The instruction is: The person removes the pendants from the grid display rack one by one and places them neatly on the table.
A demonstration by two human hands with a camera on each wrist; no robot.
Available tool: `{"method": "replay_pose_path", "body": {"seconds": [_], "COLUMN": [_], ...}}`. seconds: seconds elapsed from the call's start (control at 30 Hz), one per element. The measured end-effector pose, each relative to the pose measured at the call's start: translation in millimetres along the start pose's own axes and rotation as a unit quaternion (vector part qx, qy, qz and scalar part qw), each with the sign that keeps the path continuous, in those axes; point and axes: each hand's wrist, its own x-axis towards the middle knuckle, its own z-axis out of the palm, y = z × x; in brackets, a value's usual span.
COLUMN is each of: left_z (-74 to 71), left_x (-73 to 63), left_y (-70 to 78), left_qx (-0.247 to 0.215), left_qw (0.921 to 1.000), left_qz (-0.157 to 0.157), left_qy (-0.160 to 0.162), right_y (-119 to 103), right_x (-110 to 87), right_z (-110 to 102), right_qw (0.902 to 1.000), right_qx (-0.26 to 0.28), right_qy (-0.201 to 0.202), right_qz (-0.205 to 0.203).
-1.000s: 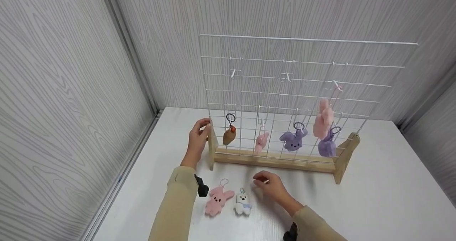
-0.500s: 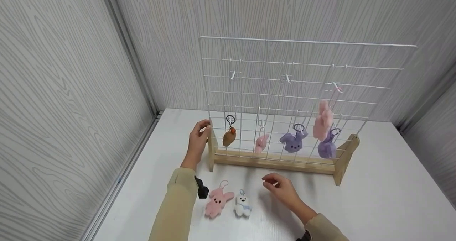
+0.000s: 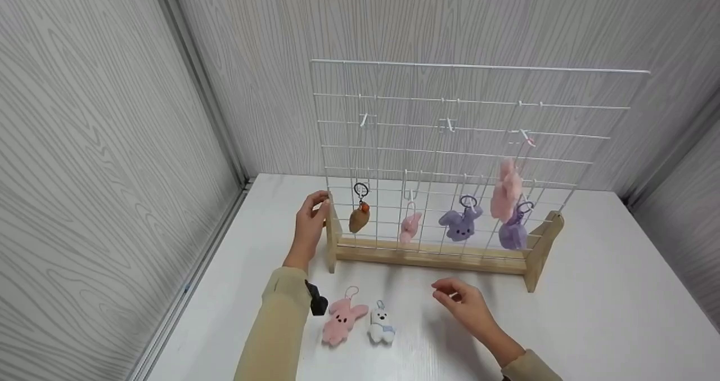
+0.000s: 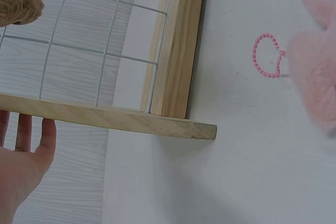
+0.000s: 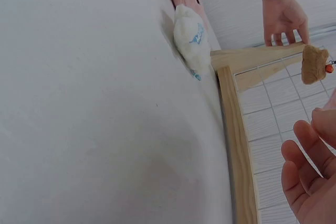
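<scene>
My left hand touches the outer side of the wooden upright at the left end of a white wire grid rack, its fingertips against the wood. In the head view my right hand hovers in front of the rack, its fingers loosely bent around nothing. Left of it, a white plush keychain with a blue scarf lies on the table. Beside that lies a pink bunny plush keychain with a beaded loop, nearest to my left forearm.
Hung on the rack are a brown plush, a small pink plush, a purple bunny, another purple plush and a larger pink plush. Two upper hooks, left and middle, are bare. Walls stand behind and beside the table.
My right hand has moved to the right, away from the white plush keychain. My left hand stays at the wooden upright. The view has shifted slightly.
</scene>
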Motion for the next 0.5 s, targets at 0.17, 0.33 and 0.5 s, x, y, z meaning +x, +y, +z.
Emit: {"method": "replay_pose_path", "body": {"seconds": [0.17, 0.33, 0.5], "left_z": [-0.2, 2.0, 2.7], "left_x": [-1.7, -10.1, -15.5], "left_y": [5.9, 21.9, 30.2], "left_qx": [-0.009, 0.001, 0.005], "left_qw": [0.9998, 0.9996, 0.9996], "left_qz": [-0.007, -0.010, -0.015], "left_qy": [-0.014, -0.027, -0.023], "right_y": [-6.6, -28.6, -53.3], "right_x": [-4.5, -12.8, -20.0], "right_z": [-9.5, -21.6, -34.0], "right_qw": [0.9996, 0.9993, 0.9984], "right_qx": [0.002, -0.012, -0.022], "right_qy": [0.021, 0.034, 0.044], "right_qz": [0.017, 0.012, 0.027]}}
